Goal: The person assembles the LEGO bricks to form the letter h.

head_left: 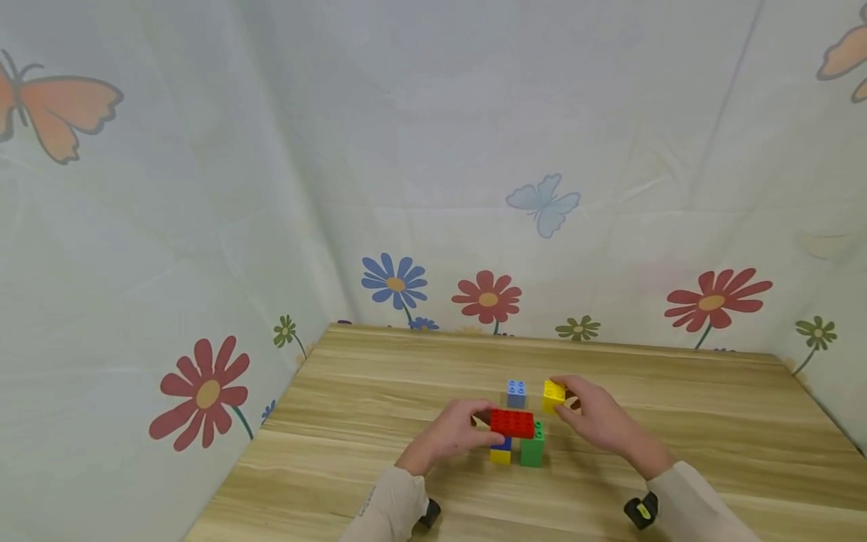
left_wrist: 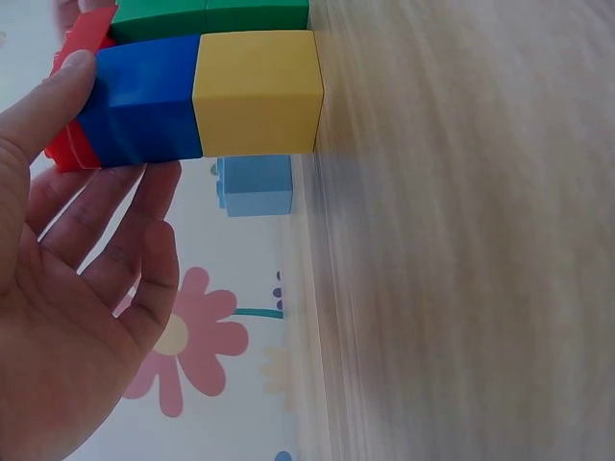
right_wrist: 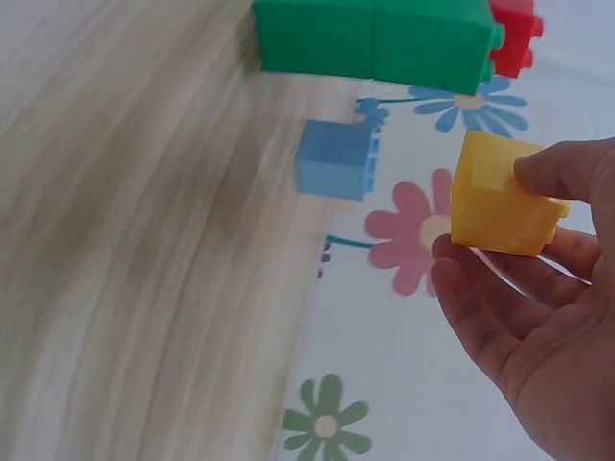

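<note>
In the head view my right hand pinches a yellow building brick between thumb and fingers, held up off the table. My left hand holds a flat red building brick at its left end. That red brick lies across the top of a dark blue brick and reaches over two stacked green bricks. Beneath the dark blue brick is another yellow brick, at table level. The left thumb also overlaps the dark blue brick's upper edge.
A light blue brick stands by itself on the wooden table, behind the stacks. Around the table hangs a pale cloth printed with flowers and butterflies. Dark wrist devices show at both sleeves.
</note>
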Demonstrator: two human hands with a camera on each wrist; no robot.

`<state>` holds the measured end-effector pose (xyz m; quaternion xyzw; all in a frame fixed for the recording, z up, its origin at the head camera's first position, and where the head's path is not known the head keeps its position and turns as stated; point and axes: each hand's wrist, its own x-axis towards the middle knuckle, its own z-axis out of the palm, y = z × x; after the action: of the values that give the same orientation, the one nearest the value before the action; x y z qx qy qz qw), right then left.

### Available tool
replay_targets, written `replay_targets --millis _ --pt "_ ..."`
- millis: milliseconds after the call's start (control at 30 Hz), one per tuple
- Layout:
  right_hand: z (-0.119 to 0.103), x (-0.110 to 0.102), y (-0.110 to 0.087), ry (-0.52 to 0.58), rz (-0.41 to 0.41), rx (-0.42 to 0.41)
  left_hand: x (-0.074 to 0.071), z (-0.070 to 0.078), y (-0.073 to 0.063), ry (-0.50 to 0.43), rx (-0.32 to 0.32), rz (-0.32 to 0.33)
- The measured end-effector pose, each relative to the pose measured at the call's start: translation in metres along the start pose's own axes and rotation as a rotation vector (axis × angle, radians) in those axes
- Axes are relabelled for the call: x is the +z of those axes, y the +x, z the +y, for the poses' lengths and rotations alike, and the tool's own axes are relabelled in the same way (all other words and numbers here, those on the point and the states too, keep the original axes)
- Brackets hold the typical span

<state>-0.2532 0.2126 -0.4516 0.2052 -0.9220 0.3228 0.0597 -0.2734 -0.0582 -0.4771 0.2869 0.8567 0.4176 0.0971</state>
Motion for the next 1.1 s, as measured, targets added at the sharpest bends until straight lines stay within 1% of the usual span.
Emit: replay_targets --millis 100,233,333,400,500,667,733,1000,1100 --pt "-0.006 0.000 -0.001 -0.003 0.014 -0.021 0.000 0.000 0.000 0.001 -0.012 0.002" --pt "-0.015 -0.002 -0.002 -0.006 0.034 -0.075 0.000 0.000 0.000 -0.008 -0.021 0.001" --pt "-0.024 -0.002 -0.003 0.005 0.040 -0.108 -0.001 -0.001 0.000 -0.013 -0.020 0.001" --pt "-0.029 -0.002 -0.004 0.017 0.037 -0.115 -0.001 -0.001 0.000 -0.013 -0.017 0.000" --pt "-0.035 0.002 -0.005 0.032 0.025 -0.128 0.000 -0.002 0.000 -0.005 -0.005 -0.001" --pt "-0.041 0.009 -0.006 0.052 0.025 -0.206 0.001 -0.003 -0.001 0.004 0.025 -0.001" --pt "-0.043 0.011 -0.005 0.056 0.026 -0.223 0.001 -0.002 -0.001 0.000 0.032 -0.001" --pt "-0.048 0.018 -0.002 0.072 0.012 -0.219 0.001 0.000 -0.001 -0.004 0.030 -0.008" --pt "-0.049 0.020 -0.001 0.061 0.016 -0.209 0.001 -0.001 -0.001 -0.002 0.032 -0.010"
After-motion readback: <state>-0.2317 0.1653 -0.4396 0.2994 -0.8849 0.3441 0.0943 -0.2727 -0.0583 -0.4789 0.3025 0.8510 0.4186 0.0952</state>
